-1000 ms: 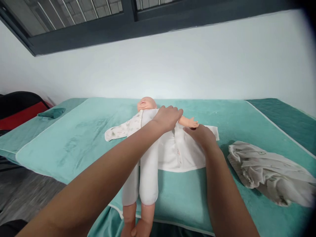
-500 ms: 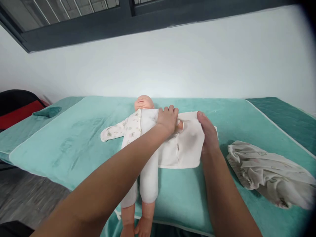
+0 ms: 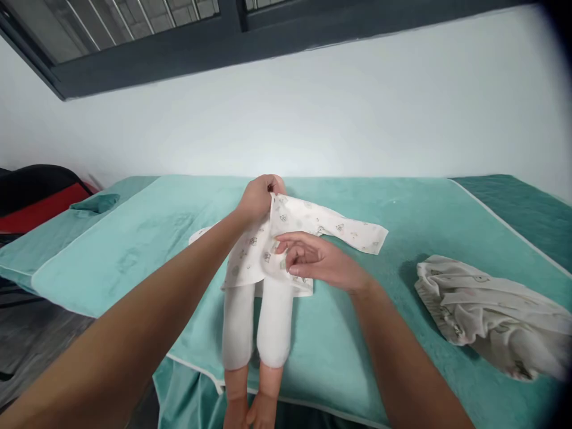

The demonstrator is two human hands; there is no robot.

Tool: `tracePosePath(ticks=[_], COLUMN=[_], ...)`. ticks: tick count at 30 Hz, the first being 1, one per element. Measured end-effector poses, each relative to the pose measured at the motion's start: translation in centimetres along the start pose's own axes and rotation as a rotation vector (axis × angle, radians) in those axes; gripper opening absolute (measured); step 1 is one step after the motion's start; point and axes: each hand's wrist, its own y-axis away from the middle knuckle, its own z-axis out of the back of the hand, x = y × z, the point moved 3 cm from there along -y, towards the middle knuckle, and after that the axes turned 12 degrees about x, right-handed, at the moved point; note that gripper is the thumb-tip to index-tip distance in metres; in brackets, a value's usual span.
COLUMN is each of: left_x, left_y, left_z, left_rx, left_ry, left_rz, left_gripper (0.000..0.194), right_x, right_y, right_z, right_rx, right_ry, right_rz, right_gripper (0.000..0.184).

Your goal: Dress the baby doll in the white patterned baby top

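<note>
A baby doll (image 3: 257,322) lies on its back on a teal towel (image 3: 134,256), its white-clad legs toward me and its bare feet over the near edge. A white printed baby top (image 3: 313,225) covers its chest, one sleeve stretched out to the right. My left hand (image 3: 255,198) is closed on the top's collar edge near the doll's head, which it hides. My right hand (image 3: 315,261) rests on the top over the doll's belly, fingers loosely curled and pressing the cloth.
A crumpled white garment (image 3: 482,310) lies on the towel at the right. A darker green cloth (image 3: 522,208) covers the far right of the table. A small folded teal cloth (image 3: 95,204) and a red and black object (image 3: 36,199) sit at the far left, below a white wall.
The top's right flap, spread open to the right before, has been folded over the doll's chest. My left hand moved up to the collar; my right hand moved in over the belly.
</note>
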Motion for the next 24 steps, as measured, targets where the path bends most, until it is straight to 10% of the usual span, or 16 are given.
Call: tracePosePath(ticks=[7,16,24], left_x=[1.8,2.0,12.5], left_y=[3.0,6.5,13.0], left_z=[0.3,-0.8,3.4], left_rx=[-0.166,-0.004,-0.079], left_ry=[0.024,-0.051,-0.599], left_rz=[0.049,0.014,0.281], left_gripper=[0.008,0.038,0.055], right_x=[-0.1,-2.2,-3.0], right_y=[0.2,0.1,1.4], right_z=[1.1,3.6,5.3], right_rx=[-0.214,-0.627,-0.950], right_ry=[0.087,0.331,0.452], right_rz=[0.022,-0.130,-0.237], right_gripper=[0.025,0.032,0.036])
